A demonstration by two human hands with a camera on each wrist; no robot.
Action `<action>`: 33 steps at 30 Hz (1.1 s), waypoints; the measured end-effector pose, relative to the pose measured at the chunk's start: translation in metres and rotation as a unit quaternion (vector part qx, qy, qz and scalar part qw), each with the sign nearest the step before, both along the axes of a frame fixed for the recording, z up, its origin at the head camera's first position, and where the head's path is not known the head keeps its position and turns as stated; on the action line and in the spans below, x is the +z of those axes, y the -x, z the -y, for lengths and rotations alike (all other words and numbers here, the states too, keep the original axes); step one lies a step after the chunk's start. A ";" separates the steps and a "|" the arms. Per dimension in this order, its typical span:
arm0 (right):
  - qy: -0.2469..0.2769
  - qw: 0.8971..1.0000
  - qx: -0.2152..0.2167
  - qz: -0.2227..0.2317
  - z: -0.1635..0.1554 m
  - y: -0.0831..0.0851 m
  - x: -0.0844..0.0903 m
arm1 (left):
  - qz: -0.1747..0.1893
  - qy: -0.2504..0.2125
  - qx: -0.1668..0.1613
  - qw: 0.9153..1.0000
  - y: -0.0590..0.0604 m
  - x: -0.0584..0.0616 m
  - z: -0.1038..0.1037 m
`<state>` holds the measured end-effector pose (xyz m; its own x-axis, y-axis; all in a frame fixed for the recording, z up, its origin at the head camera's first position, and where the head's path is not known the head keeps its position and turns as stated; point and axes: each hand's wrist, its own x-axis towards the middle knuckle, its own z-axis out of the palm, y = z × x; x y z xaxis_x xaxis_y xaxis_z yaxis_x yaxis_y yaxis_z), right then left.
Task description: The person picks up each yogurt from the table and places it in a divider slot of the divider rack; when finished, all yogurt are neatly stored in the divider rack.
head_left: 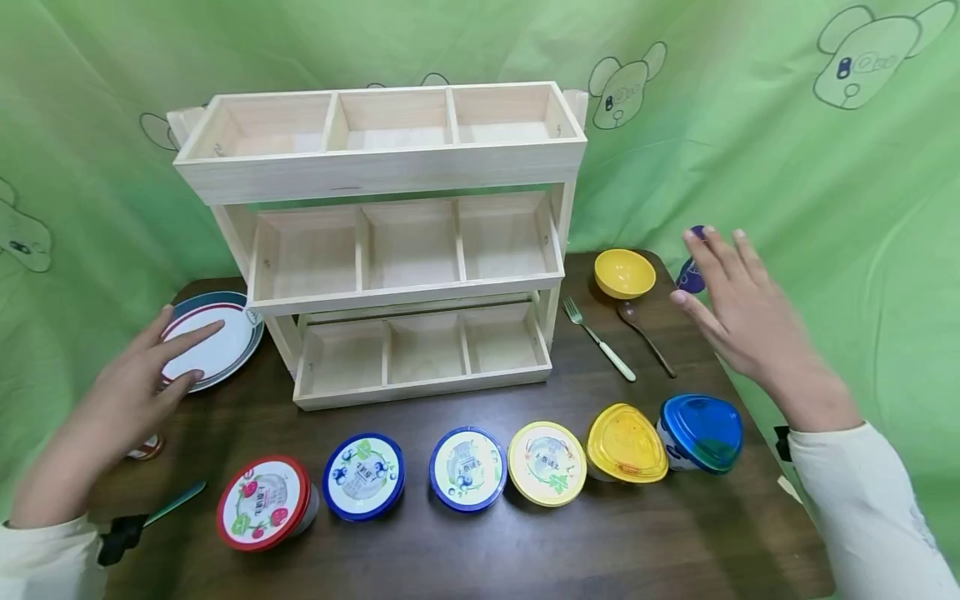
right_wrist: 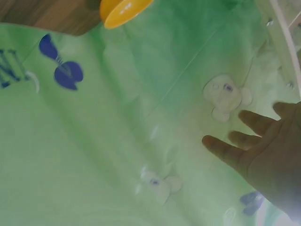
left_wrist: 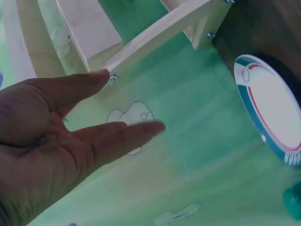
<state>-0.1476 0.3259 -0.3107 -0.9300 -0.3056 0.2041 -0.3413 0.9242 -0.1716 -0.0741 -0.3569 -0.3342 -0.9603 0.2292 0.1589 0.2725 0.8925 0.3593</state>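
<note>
Our left hand (head_left: pixel 123 392) hovers at frame left, fingers straight and holding nothing, fingertips over the plate (head_left: pixel 236 350). Our right hand (head_left: pixel 742 317), equally spread and empty, hangs right of the yellow bowl (head_left: pixel 624 272).

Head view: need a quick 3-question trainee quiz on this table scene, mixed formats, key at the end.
1. True or false: the wooden rack holds a tub in one compartment.
2. Multiple choice: the left hand is nearest to which item? A) yellow bowl B) striped plate C) fork
3. Fill in: the lidded tub farthest left in the front row has a ___ lid.

Key
1. False; every visible compartment is bare.
2. B
3. Red
</note>
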 end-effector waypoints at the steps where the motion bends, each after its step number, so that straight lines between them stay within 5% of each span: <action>1: 0.011 1.000 0.002 -0.006 -0.005 -0.001 0.000 | 0.002 -0.006 0.000 1.000 -0.001 0.000 0.001; 5: 0.084 0.996 0.011 -0.023 -0.024 -0.013 -0.004 | 0.027 -0.058 -0.006 0.998 -0.005 -0.008 0.006; 10: 0.196 0.980 0.007 -0.011 -0.048 -0.041 -0.024 | 0.063 -0.148 -0.008 0.987 -0.012 -0.030 0.005; 17: 0.309 0.949 -0.055 0.016 -0.065 -0.083 -0.059 | 0.182 -0.257 0.034 0.948 -0.015 -0.055 -0.001; 24: 0.410 0.911 -0.043 -0.018 -0.064 -0.107 -0.083 | 0.199 -0.291 0.040 0.935 -0.016 -0.069 -0.005; 33: 0.414 0.907 -0.076 0.013 -0.054 -0.130 -0.119 | 0.201 -0.299 0.014 0.933 -0.011 -0.088 -0.008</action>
